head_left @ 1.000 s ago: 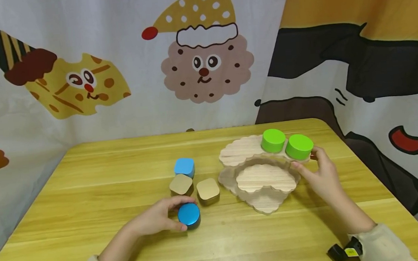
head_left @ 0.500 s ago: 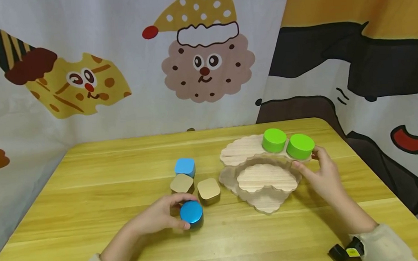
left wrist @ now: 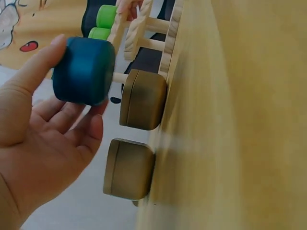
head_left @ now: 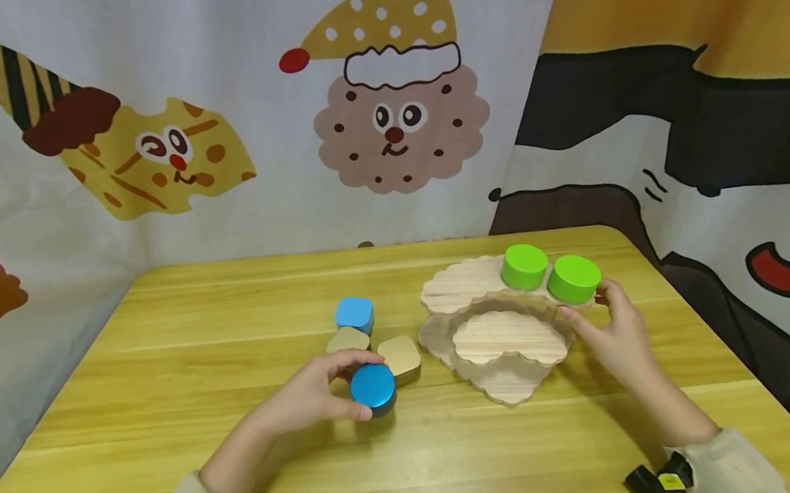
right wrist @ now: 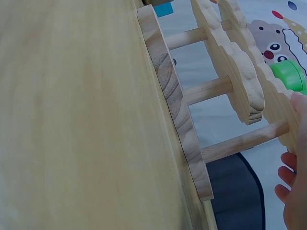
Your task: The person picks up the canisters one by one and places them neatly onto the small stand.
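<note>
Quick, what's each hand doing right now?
Left hand: closed, holding the blue cylinder.
Right hand: closed, gripping the wooden three-tier stand by its top tier.

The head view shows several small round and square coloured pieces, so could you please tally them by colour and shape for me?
Green round pieces: 2
Gold square pieces: 2
Blue square piece: 1
Blue round piece, held in the left hand: 1
Total: 6
</note>
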A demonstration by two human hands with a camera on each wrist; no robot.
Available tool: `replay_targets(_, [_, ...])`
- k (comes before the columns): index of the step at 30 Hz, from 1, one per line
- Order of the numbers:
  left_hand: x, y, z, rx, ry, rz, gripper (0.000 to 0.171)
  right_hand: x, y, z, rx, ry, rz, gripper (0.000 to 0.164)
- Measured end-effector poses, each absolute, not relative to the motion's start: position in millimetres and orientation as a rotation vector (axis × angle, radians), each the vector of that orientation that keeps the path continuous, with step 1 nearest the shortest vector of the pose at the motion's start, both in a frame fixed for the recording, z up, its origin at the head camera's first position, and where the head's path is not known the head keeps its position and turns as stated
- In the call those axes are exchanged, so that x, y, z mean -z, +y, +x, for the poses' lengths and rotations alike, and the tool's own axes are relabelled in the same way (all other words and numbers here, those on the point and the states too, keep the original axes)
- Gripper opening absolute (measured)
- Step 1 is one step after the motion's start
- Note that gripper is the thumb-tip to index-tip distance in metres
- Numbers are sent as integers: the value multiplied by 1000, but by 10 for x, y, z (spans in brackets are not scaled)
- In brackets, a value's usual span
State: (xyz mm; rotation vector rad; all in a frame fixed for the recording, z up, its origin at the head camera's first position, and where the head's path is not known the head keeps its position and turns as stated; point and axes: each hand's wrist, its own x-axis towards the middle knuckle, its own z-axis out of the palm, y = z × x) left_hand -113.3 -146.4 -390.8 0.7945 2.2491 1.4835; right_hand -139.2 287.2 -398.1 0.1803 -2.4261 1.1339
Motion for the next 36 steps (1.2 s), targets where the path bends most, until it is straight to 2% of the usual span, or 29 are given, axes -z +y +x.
replay_targets(23, [3585, -1002, -1293, -1650, 2335, 659, 58, 3986, 2877, -1382, -1115, -2427, 183, 57])
replay_targets(36, [3417, -692, -1406, -1768, 2418, 763, 62, 3976, 2872, -1375, -1120, -2440, 171, 58])
